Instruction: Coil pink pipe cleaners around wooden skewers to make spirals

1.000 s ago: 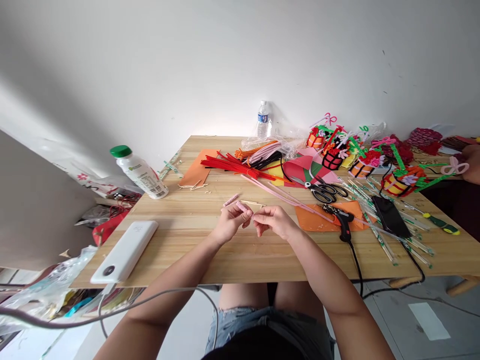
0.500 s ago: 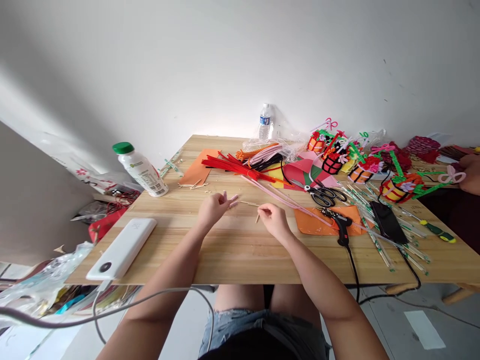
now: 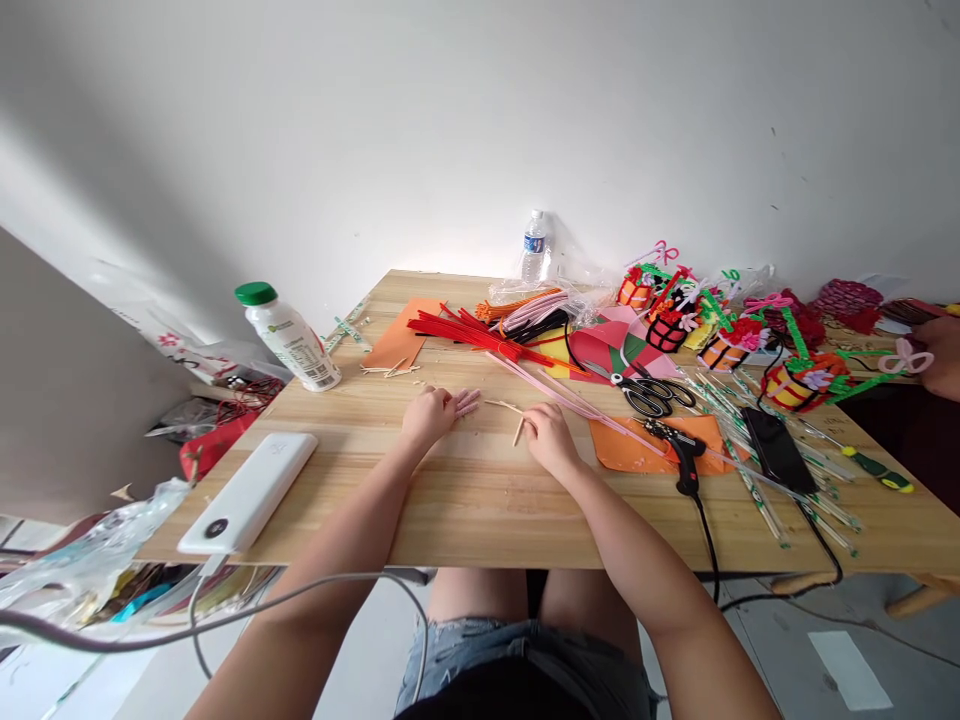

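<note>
My left hand (image 3: 429, 416) is closed at the middle of the table, its fingertips on short pale pink fuzzy pieces (image 3: 466, 402) that look like cut pipe cleaner. They stick out to the right, close to the tabletop. To the right, my right hand (image 3: 547, 436) is closed in a pinch on thin wooden sticks (image 3: 518, 430). One points left toward the pink pieces, another downward; a gap separates them from my left hand. Beyond my hands lie a red pipe cleaner bundle (image 3: 469, 334) and long pink pipe cleaners (image 3: 551, 392).
Right of my hands are black-handled scissors (image 3: 651, 392), a glue gun (image 3: 684, 455) on orange felt (image 3: 626, 445), and a phone (image 3: 776, 450). Small decorated baskets (image 3: 726, 345) stand behind. A white bottle (image 3: 289, 340) and power bank (image 3: 251, 492) occupy the left. Another person's hand (image 3: 941, 360) shows far right.
The pink pieces at my left hand have gone from spread apart to closer together. My right hand has shifted slightly right with the sticks, and the view has shifted a little.
</note>
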Demonstrator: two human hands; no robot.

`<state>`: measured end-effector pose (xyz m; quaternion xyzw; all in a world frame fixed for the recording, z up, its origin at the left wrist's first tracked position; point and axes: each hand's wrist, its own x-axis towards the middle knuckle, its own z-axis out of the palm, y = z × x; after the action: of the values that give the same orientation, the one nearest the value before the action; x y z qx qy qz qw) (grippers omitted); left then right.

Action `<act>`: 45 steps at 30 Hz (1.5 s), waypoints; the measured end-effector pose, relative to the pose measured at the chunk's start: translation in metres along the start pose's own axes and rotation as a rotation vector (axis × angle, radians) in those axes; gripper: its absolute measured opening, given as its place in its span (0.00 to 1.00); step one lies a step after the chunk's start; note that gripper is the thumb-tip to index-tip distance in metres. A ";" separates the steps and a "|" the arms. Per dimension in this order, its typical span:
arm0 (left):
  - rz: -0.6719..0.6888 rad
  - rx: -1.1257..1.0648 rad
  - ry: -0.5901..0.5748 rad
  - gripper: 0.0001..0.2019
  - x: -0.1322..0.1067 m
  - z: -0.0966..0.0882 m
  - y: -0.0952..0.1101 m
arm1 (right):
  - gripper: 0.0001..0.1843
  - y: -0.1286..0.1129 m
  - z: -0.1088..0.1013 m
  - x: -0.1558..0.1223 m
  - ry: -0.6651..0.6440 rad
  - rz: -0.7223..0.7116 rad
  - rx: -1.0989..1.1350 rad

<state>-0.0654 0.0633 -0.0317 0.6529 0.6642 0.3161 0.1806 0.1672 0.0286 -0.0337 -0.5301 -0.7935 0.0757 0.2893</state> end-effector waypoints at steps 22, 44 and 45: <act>0.000 0.121 0.083 0.14 -0.004 -0.001 0.008 | 0.10 -0.007 -0.007 0.000 -0.115 0.065 -0.180; 0.585 -0.188 -0.010 0.11 -0.033 0.029 0.027 | 0.17 0.011 -0.022 0.013 0.022 0.172 -0.345; 0.618 -0.180 -0.012 0.11 -0.031 0.030 0.026 | 0.18 0.014 -0.023 0.014 -0.019 0.207 -0.360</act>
<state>-0.0235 0.0366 -0.0423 0.8070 0.4027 0.4098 0.1368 0.1870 0.0429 -0.0156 -0.6513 -0.7380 -0.0328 0.1733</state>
